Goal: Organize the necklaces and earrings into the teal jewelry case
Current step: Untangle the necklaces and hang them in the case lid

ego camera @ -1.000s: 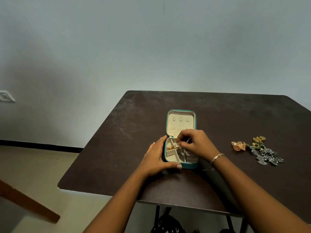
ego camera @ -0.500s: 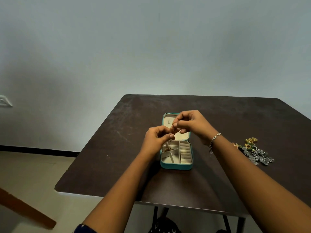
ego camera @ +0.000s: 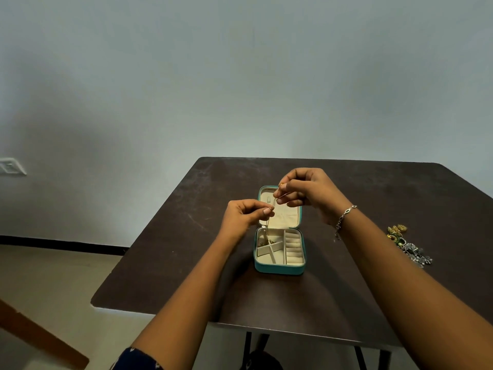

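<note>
The teal jewelry case (ego camera: pixel 278 268) lies open in the middle of the dark table, its cream lid flat behind its cream compartments. Above it I hold a thin gold necklace chain (ego camera: pixel 267 225). My left hand (ego camera: pixel 245 217) pinches the chain near the lid's left edge. My right hand (ego camera: pixel 306 193) pinches its upper end a little higher, over the lid. The chain hangs down into the case's back-left compartment, where some gold jewelry lies. A pile of gold and silver earrings and necklaces (ego camera: pixel 408 245) lies on the table to the right.
The dark brown table (ego camera: pixel 186 263) stands against a pale wall, its left and near edges close to the case. A wooden bar (ego camera: pixel 40 340) crosses the floor at lower left. A wall switch (ego camera: pixel 10 166) is at far left.
Both hands rose from the case, drawing the gold chain up out of the back-left compartment; the left hand left the case's side and now pinches the chain.
</note>
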Demonstrator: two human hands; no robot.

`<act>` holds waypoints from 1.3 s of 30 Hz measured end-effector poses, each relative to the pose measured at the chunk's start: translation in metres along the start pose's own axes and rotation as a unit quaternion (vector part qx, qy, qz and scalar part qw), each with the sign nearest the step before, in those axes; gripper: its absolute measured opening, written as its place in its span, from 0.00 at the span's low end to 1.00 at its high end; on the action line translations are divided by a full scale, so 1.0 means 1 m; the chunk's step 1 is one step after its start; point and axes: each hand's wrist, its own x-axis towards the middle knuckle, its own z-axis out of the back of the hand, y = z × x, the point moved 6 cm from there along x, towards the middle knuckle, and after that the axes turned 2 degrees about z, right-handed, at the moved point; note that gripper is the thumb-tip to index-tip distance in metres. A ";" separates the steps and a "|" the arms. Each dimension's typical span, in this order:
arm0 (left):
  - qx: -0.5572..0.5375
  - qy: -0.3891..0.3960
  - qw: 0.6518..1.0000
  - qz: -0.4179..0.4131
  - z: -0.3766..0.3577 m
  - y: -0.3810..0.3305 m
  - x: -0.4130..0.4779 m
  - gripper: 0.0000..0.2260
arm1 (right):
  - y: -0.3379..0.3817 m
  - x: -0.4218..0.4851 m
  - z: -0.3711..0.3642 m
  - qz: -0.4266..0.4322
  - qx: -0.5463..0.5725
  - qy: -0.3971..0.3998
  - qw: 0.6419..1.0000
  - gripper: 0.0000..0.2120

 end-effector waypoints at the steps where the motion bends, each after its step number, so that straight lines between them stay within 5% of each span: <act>1: 0.003 -0.004 1.000 -0.004 0.002 -0.002 0.001 0.06 | 0.000 -0.001 0.001 -0.002 0.003 -0.001 1.000 0.06; 24: 0.044 0.055 0.997 0.044 0.009 -0.008 0.001 0.04 | -0.011 -0.010 0.011 -0.089 0.109 -0.021 0.990 0.09; 39: -0.007 -0.063 0.998 0.003 0.046 -0.050 0.020 0.05 | -0.036 -0.022 0.040 -0.111 -0.010 -0.054 0.992 0.04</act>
